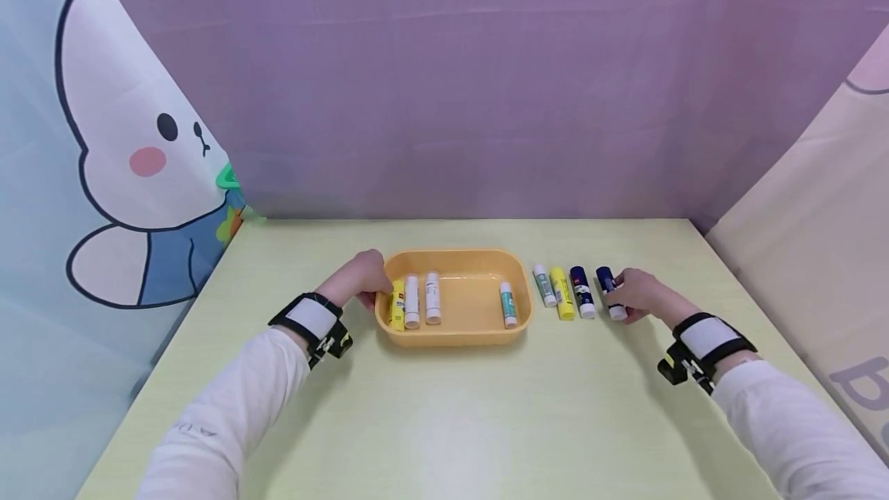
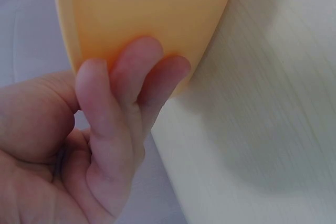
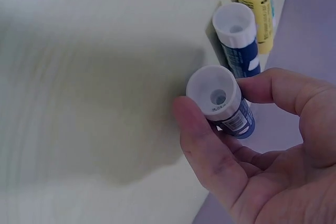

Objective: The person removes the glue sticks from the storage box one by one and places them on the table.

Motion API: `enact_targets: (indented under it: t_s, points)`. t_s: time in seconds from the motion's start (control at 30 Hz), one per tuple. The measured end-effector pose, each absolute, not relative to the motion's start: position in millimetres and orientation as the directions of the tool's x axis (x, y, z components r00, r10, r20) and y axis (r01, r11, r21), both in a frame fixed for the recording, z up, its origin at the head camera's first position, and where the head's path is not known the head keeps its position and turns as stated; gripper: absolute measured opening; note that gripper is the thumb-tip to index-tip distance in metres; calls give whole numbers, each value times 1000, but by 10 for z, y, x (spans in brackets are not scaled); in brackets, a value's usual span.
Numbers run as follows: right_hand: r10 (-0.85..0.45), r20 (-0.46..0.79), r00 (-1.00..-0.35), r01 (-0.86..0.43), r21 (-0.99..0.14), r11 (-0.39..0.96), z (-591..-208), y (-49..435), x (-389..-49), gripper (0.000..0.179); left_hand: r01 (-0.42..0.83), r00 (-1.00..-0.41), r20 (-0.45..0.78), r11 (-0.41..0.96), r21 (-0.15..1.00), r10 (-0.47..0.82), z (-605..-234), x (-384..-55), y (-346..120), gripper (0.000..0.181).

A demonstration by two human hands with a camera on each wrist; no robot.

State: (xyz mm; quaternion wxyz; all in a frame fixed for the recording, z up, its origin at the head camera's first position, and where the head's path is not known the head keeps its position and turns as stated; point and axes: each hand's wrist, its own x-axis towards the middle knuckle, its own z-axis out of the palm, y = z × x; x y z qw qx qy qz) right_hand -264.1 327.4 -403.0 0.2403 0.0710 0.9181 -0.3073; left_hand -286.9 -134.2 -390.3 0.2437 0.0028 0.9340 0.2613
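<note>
My left hand (image 1: 363,275) grips the left end of a yellow-orange plastic tray (image 1: 472,295), fingers against its outer wall (image 2: 152,3) and thumb at the rim. Inside the tray lie a yellow glue stick (image 1: 397,305) near that thumb, two white glue sticks (image 1: 412,302) beside it, and a teal-and-white one (image 1: 509,305) toward the right end. Over on the right, my right hand (image 1: 639,293) holds a dark blue glue stick (image 3: 212,92) between thumb and fingers. Its white end faces the wrist camera. Another dark blue glue stick (image 1: 582,292) lies just left of it.
Further left in that row, a yellow glue stick (image 1: 562,293) and a small green-and-white one (image 1: 545,285) lie between the tray and the dark blue sticks. The pale table (image 1: 444,423) ends at a purple cloth (image 1: 472,99) behind; printed cloths hang at both sides.
</note>
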Motion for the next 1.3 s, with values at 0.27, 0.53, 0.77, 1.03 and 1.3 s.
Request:
enact_targets:
  t_s: [0.27,0.53,0.77,1.03,1.3]
  points:
    - [-11,-487,-873,286,-531,798,-4066,3235,-2606,58,-128,-880,-458,868,480,124,-3895,-2873,-1338,27]
    - [-5,-487,-873,287,-523,802,-4074,3218,-2599,59,-130,-880,-459,868,480,122,-3892,-2869,-1334,25]
    - [-9,-489,-872,283,-519,807,-4059,3203,-2601,57,-130,-878,-461,864,487,128,-3895,-2870,-1338,23]
    - [-3,-482,-876,272,-499,823,-4066,3190,-2600,55,-125,-879,-459,868,481,128,-3893,-2867,-1340,24]
    - [2,-493,-870,273,-477,836,-4094,3177,-2628,55,-132,-878,-463,866,481,123,-3900,-2868,-1340,27]
